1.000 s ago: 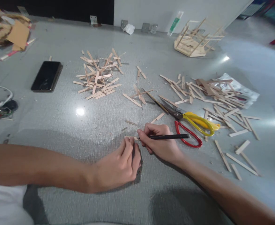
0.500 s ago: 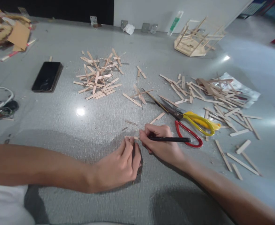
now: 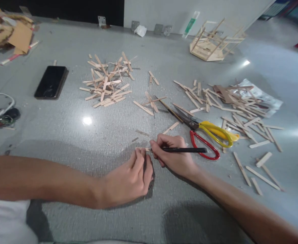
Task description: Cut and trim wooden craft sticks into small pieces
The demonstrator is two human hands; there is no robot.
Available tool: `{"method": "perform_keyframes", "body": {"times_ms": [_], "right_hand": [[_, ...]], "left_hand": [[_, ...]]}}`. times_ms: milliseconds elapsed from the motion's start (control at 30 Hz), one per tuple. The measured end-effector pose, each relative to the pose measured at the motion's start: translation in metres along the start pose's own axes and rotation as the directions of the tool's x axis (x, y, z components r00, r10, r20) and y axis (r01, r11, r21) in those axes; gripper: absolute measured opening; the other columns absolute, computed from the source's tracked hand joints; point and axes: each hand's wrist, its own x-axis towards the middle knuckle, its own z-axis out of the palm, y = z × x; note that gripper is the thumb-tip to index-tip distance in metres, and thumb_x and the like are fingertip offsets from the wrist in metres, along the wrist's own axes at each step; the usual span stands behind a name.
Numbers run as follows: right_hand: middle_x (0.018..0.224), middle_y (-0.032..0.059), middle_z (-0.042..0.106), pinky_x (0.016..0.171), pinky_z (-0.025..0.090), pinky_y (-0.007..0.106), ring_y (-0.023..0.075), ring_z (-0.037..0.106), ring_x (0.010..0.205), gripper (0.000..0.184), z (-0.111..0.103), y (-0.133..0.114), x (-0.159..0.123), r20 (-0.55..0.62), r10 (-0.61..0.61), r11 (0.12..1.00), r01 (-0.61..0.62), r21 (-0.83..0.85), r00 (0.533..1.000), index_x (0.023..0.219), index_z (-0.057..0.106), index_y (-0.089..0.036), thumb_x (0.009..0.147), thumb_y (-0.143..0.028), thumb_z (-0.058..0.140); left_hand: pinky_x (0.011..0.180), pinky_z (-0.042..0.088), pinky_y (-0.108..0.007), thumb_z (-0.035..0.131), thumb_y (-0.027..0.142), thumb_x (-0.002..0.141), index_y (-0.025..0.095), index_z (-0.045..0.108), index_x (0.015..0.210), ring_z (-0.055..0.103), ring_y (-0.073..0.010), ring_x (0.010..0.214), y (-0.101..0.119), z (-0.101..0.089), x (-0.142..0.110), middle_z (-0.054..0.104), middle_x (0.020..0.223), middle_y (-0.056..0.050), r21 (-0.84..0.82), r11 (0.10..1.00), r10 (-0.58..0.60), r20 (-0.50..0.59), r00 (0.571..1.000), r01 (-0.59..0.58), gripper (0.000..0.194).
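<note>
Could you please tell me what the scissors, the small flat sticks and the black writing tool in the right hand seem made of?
Scissors: probably steel blades, dark grey with a dull metallic look; the glossy red and yellow handles look plastic or plastic-coated.
Craft sticks: apparently bare wood, pale tan and matte.
Writing tool: smooth and evenly black, perhaps plastic; painted wood is possible too.

One camera sits on the person's head. It looks forward and down at the desk [image 3: 62,132]. The left hand [image 3: 131,176] and the right hand [image 3: 174,154] are near the camera, around the middle. The left arm [image 3: 42,179] comes in from the left edge, the right arm [image 3: 240,200] from the bottom right corner. The pale wall [image 3: 159,12] is farther off, up top.
</note>
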Motion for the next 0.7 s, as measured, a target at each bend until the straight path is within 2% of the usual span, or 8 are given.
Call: {"method": "perform_keyframes", "body": {"times_ms": [233, 533, 700], "right_hand": [[0.039, -0.0067, 0.047, 0.039, 0.032, 0.022, 0.0072, 0.04, 0.035, 0.046, 0.0001, -0.0017, 0.0003, -0.01, -0.009, 1.0, 0.009, -0.03, 1.0, 0.059, 0.045, -0.022, 0.096, -0.042, 0.064], [0.04, -0.0074, 0.044, 0.041, 0.03, 0.023, 0.0069, 0.037, 0.037, 0.045, -0.0008, -0.0046, 0.0011, -0.003, -0.065, 0.994, 0.065, -0.083, 0.998, 0.057, 0.043, -0.022, 0.097, -0.034, 0.061], [0.041, -0.0067, 0.044, 0.042, 0.03, 0.024, 0.0077, 0.037, 0.039, 0.046, -0.001, -0.003, 0.0008, -0.007, -0.07, 0.991, 0.069, -0.112, 0.997, 0.056, 0.043, -0.022, 0.097, -0.035, 0.061]], "left_hand": [[0.101, 0.051, -0.045, 0.053, 0.037, 0.104, -0.009, 0.064, 0.125, 0.072, -0.0311, 0.107, 0.0002, 0.0001, -0.001, 0.075, 0.112, -0.025, 0.002, 1.0, -0.006, -0.003, 1.0, 0.006, 0.052], [0.099, 0.054, -0.042, 0.055, 0.034, 0.102, -0.01, 0.065, 0.123, 0.073, -0.0321, 0.105, -0.0008, 0.0002, 0.0016, 0.075, 0.111, -0.026, -0.012, 1.0, -0.012, -0.016, 1.0, 0.012, 0.05], [0.097, 0.055, -0.042, 0.056, 0.033, 0.102, -0.012, 0.065, 0.121, 0.074, -0.0327, 0.103, -0.0016, -0.0002, 0.0021, 0.075, 0.109, -0.027, -0.024, 1.0, -0.014, -0.026, 1.0, 0.014, 0.05]]}}
